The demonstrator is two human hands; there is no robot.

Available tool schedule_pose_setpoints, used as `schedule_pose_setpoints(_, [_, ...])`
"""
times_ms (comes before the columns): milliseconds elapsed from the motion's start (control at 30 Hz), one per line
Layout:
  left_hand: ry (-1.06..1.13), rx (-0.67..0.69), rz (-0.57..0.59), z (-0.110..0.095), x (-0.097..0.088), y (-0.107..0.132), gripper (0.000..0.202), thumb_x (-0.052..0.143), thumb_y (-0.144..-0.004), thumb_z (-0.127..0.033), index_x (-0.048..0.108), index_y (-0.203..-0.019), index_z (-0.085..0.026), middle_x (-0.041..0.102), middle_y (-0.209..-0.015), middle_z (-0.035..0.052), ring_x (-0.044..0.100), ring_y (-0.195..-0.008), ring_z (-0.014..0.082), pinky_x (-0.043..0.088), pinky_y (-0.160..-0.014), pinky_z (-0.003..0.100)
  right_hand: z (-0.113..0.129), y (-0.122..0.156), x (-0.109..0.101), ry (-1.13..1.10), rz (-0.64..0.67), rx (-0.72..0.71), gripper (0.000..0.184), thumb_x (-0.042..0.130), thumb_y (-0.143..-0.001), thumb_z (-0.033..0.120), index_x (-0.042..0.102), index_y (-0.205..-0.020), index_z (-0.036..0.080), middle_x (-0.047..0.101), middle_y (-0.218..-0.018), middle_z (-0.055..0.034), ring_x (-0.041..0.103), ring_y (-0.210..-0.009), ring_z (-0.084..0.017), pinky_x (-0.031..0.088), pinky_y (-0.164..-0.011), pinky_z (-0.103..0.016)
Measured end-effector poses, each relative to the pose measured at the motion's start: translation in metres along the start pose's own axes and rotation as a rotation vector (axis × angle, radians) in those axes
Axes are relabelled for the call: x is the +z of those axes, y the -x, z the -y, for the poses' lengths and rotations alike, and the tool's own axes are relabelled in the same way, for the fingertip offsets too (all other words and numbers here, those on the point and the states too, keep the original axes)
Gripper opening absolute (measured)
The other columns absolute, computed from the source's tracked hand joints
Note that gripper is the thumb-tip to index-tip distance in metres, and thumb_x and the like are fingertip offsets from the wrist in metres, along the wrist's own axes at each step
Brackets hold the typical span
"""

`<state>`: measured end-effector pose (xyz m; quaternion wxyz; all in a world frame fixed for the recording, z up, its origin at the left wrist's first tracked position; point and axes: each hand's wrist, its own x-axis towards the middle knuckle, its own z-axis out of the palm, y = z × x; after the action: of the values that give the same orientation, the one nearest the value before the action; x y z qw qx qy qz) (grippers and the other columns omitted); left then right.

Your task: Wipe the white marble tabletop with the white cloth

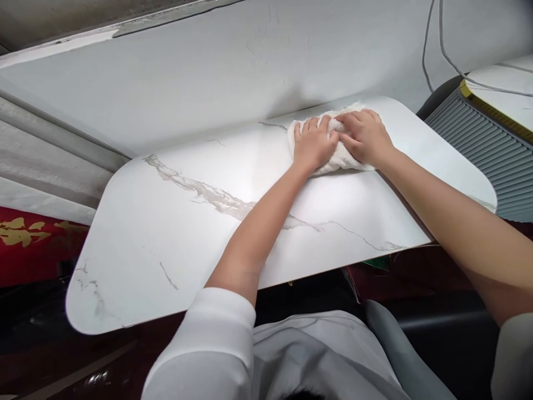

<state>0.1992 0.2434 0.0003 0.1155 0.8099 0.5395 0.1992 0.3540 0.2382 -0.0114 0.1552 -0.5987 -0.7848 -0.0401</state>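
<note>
A white marble-patterned tabletop [175,233] with rounded corners and grey veins stretches before me. At its far right part lies a crumpled white cloth [342,160]. My left hand [313,143] presses flat on the cloth's left side, fingers stretched out and close together. My right hand [364,136] lies on the cloth's right side, fingers spread over it. Both hands touch each other on top of the cloth. The middle of the cloth is hidden under my hands.
A pale grey wall [233,66] rises right behind the tabletop. A grey ribbed panel [487,150] with a gold-edged white top stands at the right. Grey cables [433,44] hang at the upper right. Red fabric with gold pattern [29,239] shows at the left.
</note>
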Motion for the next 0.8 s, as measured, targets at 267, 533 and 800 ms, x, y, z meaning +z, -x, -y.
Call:
schedule_pose_setpoints(267, [0.041,-0.043,0.001,0.011,0.011,-0.048,0.048,0.025,-0.100,-0.036,0.040,-0.144,-0.023,0.050,-0.147,0.0035,0.034,-0.138,0.0209,0.007,-0.123,0.042,-0.020,-0.044,0.010,0.032,0.028,0.062,0.039,0.029,-0.101,0.034,0.044,-0.137,0.033,0.057,-0.137,0.0005,0.042,-0.126,-0.023,0.027,-0.112,-0.046])
schedule_pose_setpoints(533, [0.100,-0.054,0.024,0.023,0.017,-0.082,0.054,0.022,-0.092,-0.050,0.037,-0.141,-0.034,0.059,-0.140,-0.0025,0.027,-0.137,0.0266,-0.007,-0.116,0.041,-0.024,-0.067,0.006,0.043,0.044,0.070,0.040,0.039,-0.096,0.028,0.047,-0.135,0.022,0.056,-0.134,-0.0053,0.046,-0.123,-0.019,0.027,-0.114,-0.039])
schedule_pose_setpoints(800, [0.073,-0.070,0.020,0.020,0.018,-0.078,0.053,0.018,-0.094,-0.044,0.035,-0.143,-0.036,0.057,-0.143,-0.0063,0.028,-0.141,0.0226,-0.004,-0.119,0.037,-0.028,-0.065,0.009,0.053,-0.003,0.025,0.041,0.036,-0.095,0.027,0.050,-0.133,0.023,0.058,-0.129,-0.0073,0.048,-0.121,-0.023,0.028,-0.113,-0.042])
